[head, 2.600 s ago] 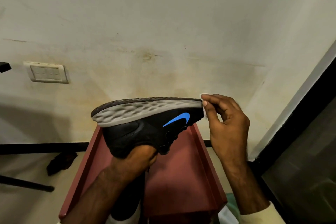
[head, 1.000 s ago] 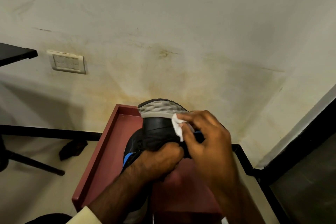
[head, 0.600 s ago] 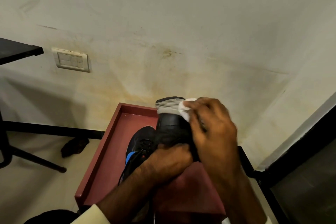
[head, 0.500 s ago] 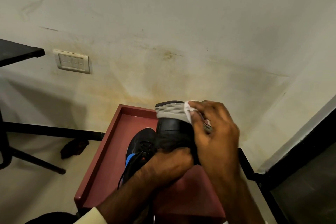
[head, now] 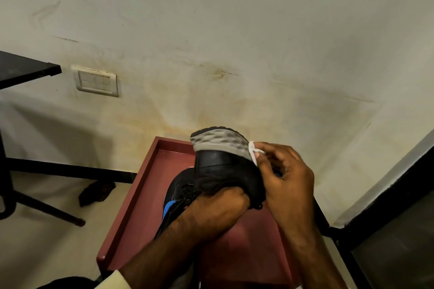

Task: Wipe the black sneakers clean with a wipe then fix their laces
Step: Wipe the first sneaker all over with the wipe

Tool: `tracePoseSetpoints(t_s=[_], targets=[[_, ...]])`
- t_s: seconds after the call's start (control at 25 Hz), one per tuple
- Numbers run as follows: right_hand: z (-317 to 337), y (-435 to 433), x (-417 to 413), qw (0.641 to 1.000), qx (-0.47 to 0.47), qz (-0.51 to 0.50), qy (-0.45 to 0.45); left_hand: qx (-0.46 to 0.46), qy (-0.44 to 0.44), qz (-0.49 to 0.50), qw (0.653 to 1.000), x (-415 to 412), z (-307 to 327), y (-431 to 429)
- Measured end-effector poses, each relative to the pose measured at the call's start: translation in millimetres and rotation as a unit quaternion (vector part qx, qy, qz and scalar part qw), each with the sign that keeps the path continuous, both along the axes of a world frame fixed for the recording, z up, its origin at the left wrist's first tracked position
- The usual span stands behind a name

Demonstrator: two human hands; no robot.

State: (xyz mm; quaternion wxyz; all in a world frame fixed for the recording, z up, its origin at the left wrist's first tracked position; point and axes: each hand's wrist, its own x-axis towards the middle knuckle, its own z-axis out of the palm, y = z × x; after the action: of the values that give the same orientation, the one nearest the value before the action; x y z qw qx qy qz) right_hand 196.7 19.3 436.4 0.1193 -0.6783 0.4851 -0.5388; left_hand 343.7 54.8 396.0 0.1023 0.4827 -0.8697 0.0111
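Observation:
My left hand (head: 218, 209) grips a black sneaker (head: 220, 166) from below and holds it up with its grey sole (head: 219, 142) on top and its heel end toward me. Pinched in my right hand (head: 286, 180), a small white wipe (head: 253, 151) presses against the right edge of the grey sole. A second black sneaker with a blue mark (head: 176, 197) lies on the red tray table (head: 141, 195) under my left wrist, mostly hidden by my arm.
A stained wall with a white switch plate (head: 96, 82) rises behind the table. Left are a dark tabletop corner (head: 25, 69) and black metal legs (head: 47, 209). A dark cloth (head: 96, 192) lies on the floor. A black-framed door (head: 387, 230) stands at right.
The sneaker was turned from side-on to heel-on. My right hand with the wipe has slid from the heel's middle to the right edge of the sole.

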Motion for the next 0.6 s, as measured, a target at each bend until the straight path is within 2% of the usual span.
tracePoseSetpoints(t_s=[0.08,0.12,0.2,0.24,0.28,0.32,0.36,0.4,0.44,0.48,0.52,0.6], targets=[[3,7,17,0.999,-0.021,0.024,-0.007,0.086,0.050,0.064,0.993,6,3,-6],[7,12,28,0.998,-0.039,0.045,0.002,0.032,0.045,0.096,0.994,-1,0,-5],[8,22,47,0.992,-0.067,0.094,0.057,-0.049,-0.033,0.138,0.989,-25,-7,-2],[6,26,52,0.985,-0.083,0.112,0.105,-0.044,-0.017,0.167,0.985,-42,3,-2],[3,27,56,0.975,-0.104,0.120,0.157,0.016,0.094,0.196,0.976,-46,10,-6],[0,26,55,0.967,-0.123,0.119,0.190,0.080,0.155,0.221,0.959,-41,5,0],[-2,21,51,0.964,-0.136,0.109,0.200,0.054,0.163,0.207,0.963,-56,3,-4],[-2,17,45,0.967,-0.142,0.090,0.192,0.032,0.116,0.160,0.980,-58,8,-6],[0,13,37,0.972,-0.142,0.065,0.175,-0.061,0.052,0.163,0.983,-55,11,-16],[2,10,28,0.978,-0.134,0.038,0.153,-0.039,0.021,0.142,0.989,-43,5,-12],[3,6,18,0.985,-0.118,0.017,0.126,-0.049,0.028,0.121,0.991,-40,3,-14],[1,-2,-4,0.994,-0.071,0.009,0.084,-0.016,-0.008,0.034,0.999,-25,-7,-20]])
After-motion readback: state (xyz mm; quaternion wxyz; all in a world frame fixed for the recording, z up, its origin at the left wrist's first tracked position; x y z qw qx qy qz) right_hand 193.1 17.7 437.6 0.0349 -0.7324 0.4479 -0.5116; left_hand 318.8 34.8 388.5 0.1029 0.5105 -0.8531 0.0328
